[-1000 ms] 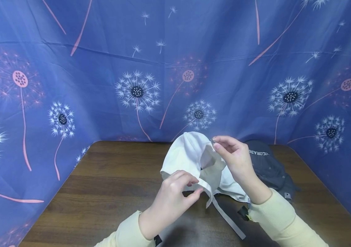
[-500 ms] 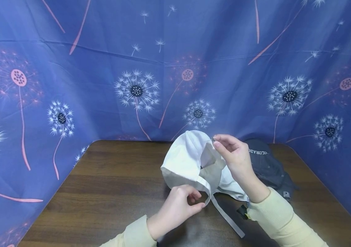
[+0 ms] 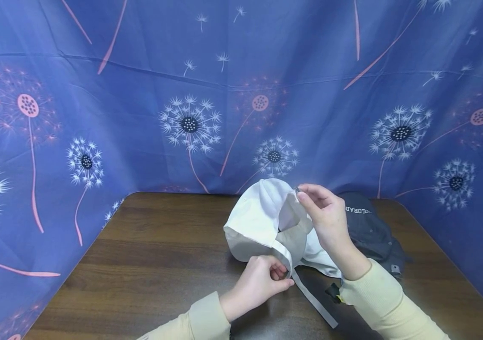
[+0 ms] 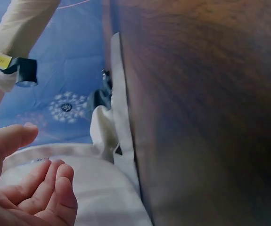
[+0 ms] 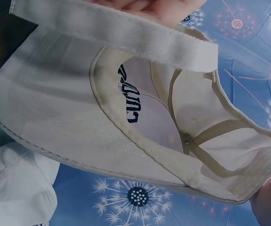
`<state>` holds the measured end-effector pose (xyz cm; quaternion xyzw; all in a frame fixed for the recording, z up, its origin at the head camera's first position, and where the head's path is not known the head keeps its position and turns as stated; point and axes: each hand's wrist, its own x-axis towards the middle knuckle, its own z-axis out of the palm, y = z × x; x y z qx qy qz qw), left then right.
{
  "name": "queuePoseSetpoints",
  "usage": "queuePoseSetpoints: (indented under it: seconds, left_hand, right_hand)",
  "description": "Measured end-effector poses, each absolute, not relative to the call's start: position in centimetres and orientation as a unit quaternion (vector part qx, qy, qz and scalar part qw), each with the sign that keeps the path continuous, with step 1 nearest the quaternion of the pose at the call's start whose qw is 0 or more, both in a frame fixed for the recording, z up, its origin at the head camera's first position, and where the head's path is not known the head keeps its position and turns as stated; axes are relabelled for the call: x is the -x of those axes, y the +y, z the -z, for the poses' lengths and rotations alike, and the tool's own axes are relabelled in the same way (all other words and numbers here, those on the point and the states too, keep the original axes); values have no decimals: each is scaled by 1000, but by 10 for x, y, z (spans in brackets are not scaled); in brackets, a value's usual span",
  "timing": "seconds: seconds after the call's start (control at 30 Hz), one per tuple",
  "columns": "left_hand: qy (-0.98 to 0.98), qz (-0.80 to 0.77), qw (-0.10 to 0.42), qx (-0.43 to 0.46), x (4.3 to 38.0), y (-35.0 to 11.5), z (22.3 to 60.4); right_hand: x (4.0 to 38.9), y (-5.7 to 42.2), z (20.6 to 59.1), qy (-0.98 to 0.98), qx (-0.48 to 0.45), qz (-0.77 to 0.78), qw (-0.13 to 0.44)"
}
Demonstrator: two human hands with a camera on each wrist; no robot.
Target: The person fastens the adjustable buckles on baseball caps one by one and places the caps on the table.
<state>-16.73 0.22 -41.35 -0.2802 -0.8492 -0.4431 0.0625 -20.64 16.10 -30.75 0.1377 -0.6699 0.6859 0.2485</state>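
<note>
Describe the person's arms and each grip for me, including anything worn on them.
The left sleeve and right sleeve are plain pale yellow and long, ending in wide cuffs. A black device with a yellow patch sits by the right one. The left grip and right grip are bare.

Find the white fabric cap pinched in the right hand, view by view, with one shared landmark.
Head: white fabric cap, just right of centre, lower half.
Left wrist: the cap, lower left, partly behind left fingers.
Right wrist: the cap, across most of the picture.
Landmark: blue dandelion-print cloth.
</note>
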Motion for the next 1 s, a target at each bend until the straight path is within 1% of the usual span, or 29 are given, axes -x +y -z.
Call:
queuePoseSetpoints:
  seconds: [0.4,0.63,0.83,1.0]
  left_hand:
    - [-859,400,90,307,175,19,423]
    - [-857,381,127,322,173,18,423]
    - [-860,374,134,321,167,15,419]
    - [-861,378,127,315,161,12,413]
  right_hand:
    - [206,161,309,-673,-132,-685,245]
    - [205,162,311,-678,-133,-681,243]
    - [205,162,310,-676,-141,-679,249]
    - [205,162,311,-673,-142,-681,251]
